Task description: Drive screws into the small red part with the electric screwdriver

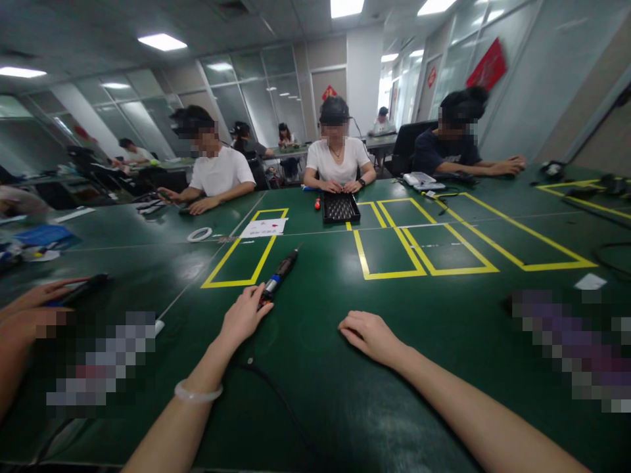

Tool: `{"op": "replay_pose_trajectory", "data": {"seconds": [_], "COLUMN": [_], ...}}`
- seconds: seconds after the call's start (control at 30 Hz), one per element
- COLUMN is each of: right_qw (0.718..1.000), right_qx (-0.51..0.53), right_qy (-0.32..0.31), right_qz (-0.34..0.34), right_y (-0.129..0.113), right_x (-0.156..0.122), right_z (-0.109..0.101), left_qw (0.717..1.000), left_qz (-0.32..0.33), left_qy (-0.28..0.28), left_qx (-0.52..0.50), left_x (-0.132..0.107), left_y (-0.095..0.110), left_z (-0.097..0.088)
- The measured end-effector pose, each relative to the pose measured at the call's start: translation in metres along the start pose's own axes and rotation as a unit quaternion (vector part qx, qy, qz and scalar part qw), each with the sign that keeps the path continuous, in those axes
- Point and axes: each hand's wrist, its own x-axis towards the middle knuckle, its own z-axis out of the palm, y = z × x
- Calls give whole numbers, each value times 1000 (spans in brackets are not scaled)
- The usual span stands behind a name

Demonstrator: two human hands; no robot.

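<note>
Tool (280, 272): I had it under my left hand (245, 315), on the counter (310, 381).
Right hand (369, 336): lay to the tool's right.
Paper (263, 227): lay beyond the tool, to its left.
Tray (341, 209): sat before a co-worker (336, 157), right of the paper.

A smooth, closed-looking bangle (198, 393) circles the left forearm (175, 433) between seven and eight o'clock in the view. It is milky white, plain and rounded along its edge (stone or plastic, perhaps; the softness here makes it hard to say). The left hand (245, 315) is bare. Towards five o'clock the right hand (369, 335) is bare too, its right forearm (468, 410) slim and unadorned.
</note>
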Motion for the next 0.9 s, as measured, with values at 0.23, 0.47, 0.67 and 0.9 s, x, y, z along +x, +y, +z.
{"op": "replay_pose_trajectory", "data": {"seconds": [0.23, 0.47, 0.67, 0.9], "right_qw": [1000, 1000, 1000, 999], "right_qx": [5, 18, 28, 28], "right_qy": [-14, -12, -11, -21], "right_qz": [-1, -3, 0, 3], "right_y": [-1, -2, 0, 0], "right_x": [1, 1, 2, 3], "right_z": [0, 0, 1, 0], "left_qw": [990, 981, 976, 973], "left_qz": [-143, -192, -169, -184], "left_qy": [-18, 1, 89, 56], "left_qx": [3, 25, 102, 127], "left_x": [14, 5, -9, -11], "left_y": [-96, -134, -108, -95], "left_z": [7, 2, -10, -14]}}
